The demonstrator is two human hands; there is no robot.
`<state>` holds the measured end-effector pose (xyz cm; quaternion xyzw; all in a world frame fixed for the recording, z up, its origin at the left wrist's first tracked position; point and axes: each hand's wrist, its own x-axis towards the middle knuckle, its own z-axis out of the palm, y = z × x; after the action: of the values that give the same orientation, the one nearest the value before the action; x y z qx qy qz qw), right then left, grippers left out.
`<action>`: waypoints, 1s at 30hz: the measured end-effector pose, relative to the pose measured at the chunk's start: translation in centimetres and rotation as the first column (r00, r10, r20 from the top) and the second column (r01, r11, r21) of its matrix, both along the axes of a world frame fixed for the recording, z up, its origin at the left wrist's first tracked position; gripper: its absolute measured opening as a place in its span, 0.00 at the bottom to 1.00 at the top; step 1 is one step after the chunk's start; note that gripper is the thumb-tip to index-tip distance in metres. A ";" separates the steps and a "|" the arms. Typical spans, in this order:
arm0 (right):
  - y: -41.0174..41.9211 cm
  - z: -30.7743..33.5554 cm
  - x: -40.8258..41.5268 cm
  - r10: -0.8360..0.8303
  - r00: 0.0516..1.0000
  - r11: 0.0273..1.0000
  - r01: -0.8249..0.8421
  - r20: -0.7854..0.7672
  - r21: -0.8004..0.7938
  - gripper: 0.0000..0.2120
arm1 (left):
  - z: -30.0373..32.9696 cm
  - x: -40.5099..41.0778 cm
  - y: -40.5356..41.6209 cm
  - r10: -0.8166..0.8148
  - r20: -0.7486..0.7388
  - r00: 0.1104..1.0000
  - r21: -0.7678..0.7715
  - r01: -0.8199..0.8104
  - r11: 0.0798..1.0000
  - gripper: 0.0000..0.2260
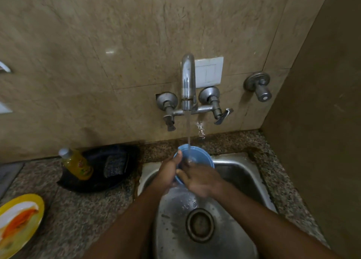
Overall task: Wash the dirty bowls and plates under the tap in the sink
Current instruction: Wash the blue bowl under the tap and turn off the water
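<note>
A blue bowl (201,157) is held tilted over the steel sink (240,173), under the stream running from the wall tap (188,83). My left hand (169,173) grips the bowl's left rim, thumb over the edge. My right hand (201,178) lies against the bowl's near side with its fingers reaching into it where the water lands. Water spills from the bowl onto the sink floor near the drain (200,224). A dirty yellow plate (18,222) with orange and white smears sits on the counter at the far left.
A black pan (97,182) on the granite counter holds a yellow dish-soap bottle (77,164) and a dark scrub pad (115,165). A separate valve (259,86) and a white switch plate (210,71) are on the tiled wall. A side wall closes the right.
</note>
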<state>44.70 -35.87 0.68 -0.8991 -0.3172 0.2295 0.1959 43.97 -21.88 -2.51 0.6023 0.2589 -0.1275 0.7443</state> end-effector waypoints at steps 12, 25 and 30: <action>-1.4 -1.0 -1.6 0.187 0.919 0.978 -0.142 0.347 -0.153 0.39 | -1.5 0.0 0.5 -0.037 0.058 0.998 -0.071 0.041 0.997 0.25; -1.2 -0.8 -1.8 0.133 0.944 0.987 -0.099 0.303 -0.124 0.40 | -1.1 0.0 -0.4 0.030 0.095 0.995 -0.038 -0.026 0.999 0.22; -0.2 -0.7 -2.0 0.076 0.955 0.988 -0.033 0.285 -0.154 0.41 | -0.1 0.4 -0.3 0.008 0.164 0.986 0.033 -0.013 0.999 0.18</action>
<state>42.71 -36.03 -0.05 -0.9259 -0.3493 0.1233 0.0739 44.32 -22.19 -2.57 0.6221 0.2022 -0.0691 0.7532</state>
